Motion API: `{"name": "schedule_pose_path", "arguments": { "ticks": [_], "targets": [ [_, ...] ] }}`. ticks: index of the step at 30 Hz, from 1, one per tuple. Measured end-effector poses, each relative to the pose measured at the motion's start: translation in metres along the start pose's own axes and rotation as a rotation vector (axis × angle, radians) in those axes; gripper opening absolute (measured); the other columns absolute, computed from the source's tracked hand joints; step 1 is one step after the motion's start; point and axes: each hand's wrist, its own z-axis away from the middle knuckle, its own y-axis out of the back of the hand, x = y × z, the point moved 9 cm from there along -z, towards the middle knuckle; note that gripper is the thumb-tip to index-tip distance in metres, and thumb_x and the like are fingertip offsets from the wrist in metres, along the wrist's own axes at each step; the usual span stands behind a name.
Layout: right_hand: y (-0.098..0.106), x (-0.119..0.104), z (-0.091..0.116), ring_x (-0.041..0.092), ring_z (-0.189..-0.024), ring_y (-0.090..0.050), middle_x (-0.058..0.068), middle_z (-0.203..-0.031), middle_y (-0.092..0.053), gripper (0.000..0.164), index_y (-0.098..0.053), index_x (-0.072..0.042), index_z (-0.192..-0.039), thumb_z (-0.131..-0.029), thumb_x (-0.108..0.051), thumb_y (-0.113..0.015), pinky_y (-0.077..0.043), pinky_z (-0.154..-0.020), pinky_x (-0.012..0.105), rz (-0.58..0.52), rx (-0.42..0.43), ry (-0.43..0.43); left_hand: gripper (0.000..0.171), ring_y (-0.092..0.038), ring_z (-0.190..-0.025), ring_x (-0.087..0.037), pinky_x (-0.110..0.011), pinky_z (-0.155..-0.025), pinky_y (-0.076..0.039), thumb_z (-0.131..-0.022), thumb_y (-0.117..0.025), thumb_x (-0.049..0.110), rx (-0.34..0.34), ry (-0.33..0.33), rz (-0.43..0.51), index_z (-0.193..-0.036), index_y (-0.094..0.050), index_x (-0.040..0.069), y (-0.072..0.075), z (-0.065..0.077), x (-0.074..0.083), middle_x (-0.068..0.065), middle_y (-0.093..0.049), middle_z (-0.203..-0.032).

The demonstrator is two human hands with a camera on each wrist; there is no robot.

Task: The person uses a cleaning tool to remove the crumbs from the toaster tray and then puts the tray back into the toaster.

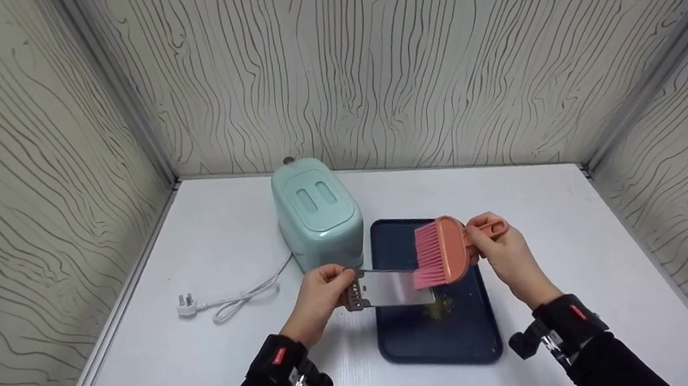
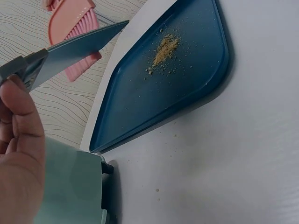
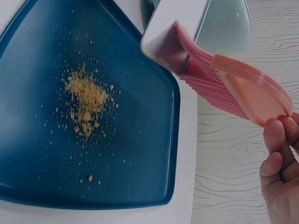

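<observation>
My left hand (image 1: 321,296) pinches the brown end of a flat metal crumb tray (image 1: 391,288), holding it raised over the left part of a dark blue serving tray (image 1: 405,344). With my right hand (image 1: 505,248) I grip the handle of a small orange-pink brush (image 1: 456,248). Its pink bristles (image 3: 210,81) touch the crumb tray's surface near the free end. Below, a pile of tan crumbs (image 3: 88,98) lies on the blue tray, with smaller bits scattered around it. A few crumbs cling to the crumb tray's edge in the right wrist view.
Left of the blue tray stands a mint-green toaster (image 1: 320,219), its top showing two slot shapes. A white cord with a plug (image 1: 187,305) lies on the white table (image 1: 222,362). Stray crumbs (image 2: 157,190) dot the tabletop near the toaster. Patterned panels (image 1: 359,69) enclose the table.
</observation>
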Motion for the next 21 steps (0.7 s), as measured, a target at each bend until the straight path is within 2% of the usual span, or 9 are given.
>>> {"name": "schedule_pose_path", "arguments": {
  "ticks": [8, 14, 21],
  "targets": [
    [0.01, 0.008, -0.001, 0.012, -0.065, -0.062, 0.009, -0.081, -0.066, 0.025, -0.057, 0.002, -0.114, -0.104, -0.021, -0.059, -0.056, -0.062, 0.029, 0.048, 0.04, -0.016, 0.016, -0.056, -0.063, -0.009, -0.024, -0.062, -0.053, -0.094, -0.067, 0.012, 0.021, 0.003, -0.007, -0.082, -0.064, 0.003, 0.001, -0.001, -0.002, 0.002, -0.061, -0.072],
    [0.016, 0.012, 0.001, 0.015, -0.067, -0.063, 0.01, -0.084, -0.066, 0.029, -0.057, 0.001, -0.116, -0.105, -0.026, -0.058, -0.054, -0.061, 0.026, 0.103, 0.043, -0.006, 0.015, -0.056, -0.061, -0.009, -0.023, -0.058, -0.051, -0.093, -0.067, 0.011, 0.036, 0.006, -0.006, -0.081, -0.064, 0.003, 0.001, 0.0, -0.001, 0.001, -0.062, -0.071],
    [0.023, 0.019, 0.003, 0.014, -0.068, -0.063, 0.01, -0.085, -0.066, 0.032, -0.056, 0.002, -0.117, -0.105, -0.027, -0.058, -0.056, -0.062, 0.027, 0.058, 0.075, -0.02, 0.015, -0.058, -0.058, -0.009, -0.024, -0.056, -0.053, -0.093, -0.067, 0.01, 0.049, -0.004, 0.013, -0.081, -0.064, 0.002, 0.003, -0.001, -0.001, 0.0, -0.064, -0.07]
  ]
}}
